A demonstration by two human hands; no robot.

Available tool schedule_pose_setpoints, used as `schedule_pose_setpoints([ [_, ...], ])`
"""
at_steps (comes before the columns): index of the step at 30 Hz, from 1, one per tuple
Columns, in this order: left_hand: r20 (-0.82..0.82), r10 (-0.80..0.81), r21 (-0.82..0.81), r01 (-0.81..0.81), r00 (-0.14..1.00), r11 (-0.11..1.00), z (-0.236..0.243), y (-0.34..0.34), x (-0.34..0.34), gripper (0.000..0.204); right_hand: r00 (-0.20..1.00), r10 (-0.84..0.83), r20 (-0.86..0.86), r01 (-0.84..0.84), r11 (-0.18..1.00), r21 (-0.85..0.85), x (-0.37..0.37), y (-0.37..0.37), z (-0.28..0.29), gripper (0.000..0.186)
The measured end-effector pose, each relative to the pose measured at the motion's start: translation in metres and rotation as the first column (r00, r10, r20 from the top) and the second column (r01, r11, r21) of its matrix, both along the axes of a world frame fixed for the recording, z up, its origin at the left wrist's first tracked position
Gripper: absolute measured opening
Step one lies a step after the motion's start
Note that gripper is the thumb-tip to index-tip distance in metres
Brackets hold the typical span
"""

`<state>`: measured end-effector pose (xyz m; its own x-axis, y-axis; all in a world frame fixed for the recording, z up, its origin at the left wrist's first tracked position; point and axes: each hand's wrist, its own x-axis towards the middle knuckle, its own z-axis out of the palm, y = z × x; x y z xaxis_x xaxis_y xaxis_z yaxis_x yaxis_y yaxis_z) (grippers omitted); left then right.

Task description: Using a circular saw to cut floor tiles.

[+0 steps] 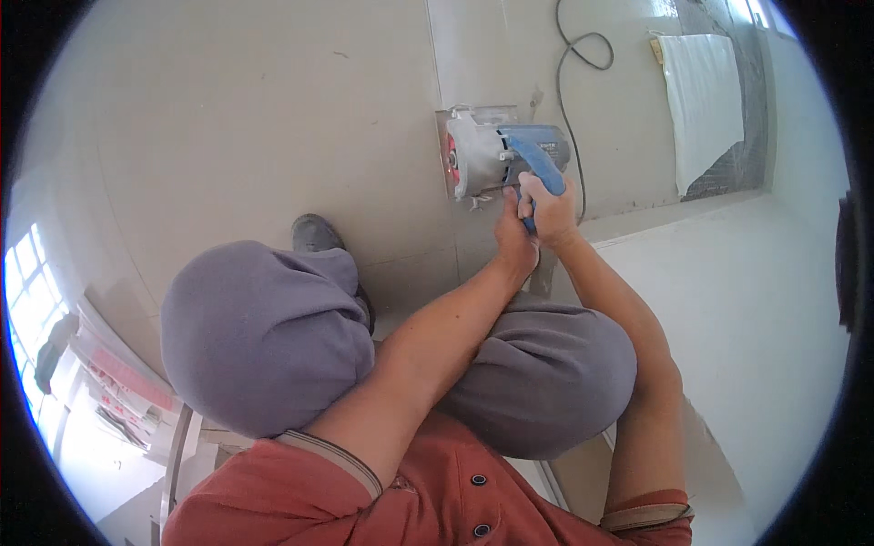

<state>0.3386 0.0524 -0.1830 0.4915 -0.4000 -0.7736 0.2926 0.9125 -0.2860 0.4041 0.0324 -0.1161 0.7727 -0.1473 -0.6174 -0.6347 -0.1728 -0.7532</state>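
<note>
A blue and grey handheld circular saw [533, 150] with a dusty white guard and a red part at its left end rests on the floor, on a flat metal base plate [443, 173]. Wrapped round its blue handle is my right hand [553, 209], closed. Just left of it, my left hand [516, 232] presses against the lower end of the handle with its thumb pointing up; its fingers are mostly hidden, but it looks closed on the saw. Whether the blade is turning cannot be made out.
A black cord [566, 100] trails from the saw and loops at the top. To the right, a white sheet [706, 105] lies over a dark strip beside a white wall [765, 300]. My knees [264, 337] and a grey shoe [317, 234] are close by.
</note>
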Motion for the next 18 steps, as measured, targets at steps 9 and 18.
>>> schedule_pose_setpoints([
  [9, -0.023, 0.075, 0.012, -0.074, 0.997, 0.997, -0.002, -0.004, -0.004, 0.043, 0.998, -0.053, -0.018, 0.053, 0.999, -0.010, -0.002, -0.005, -0.006, 0.018],
  [18, 0.071, 0.091, 0.018, -0.092, 0.993, 0.996, -0.009, 0.005, -0.006, 0.047, 1.000, -0.018, 0.006, 0.018, 1.000, -0.001, 0.003, 0.006, -0.004, 0.019],
])
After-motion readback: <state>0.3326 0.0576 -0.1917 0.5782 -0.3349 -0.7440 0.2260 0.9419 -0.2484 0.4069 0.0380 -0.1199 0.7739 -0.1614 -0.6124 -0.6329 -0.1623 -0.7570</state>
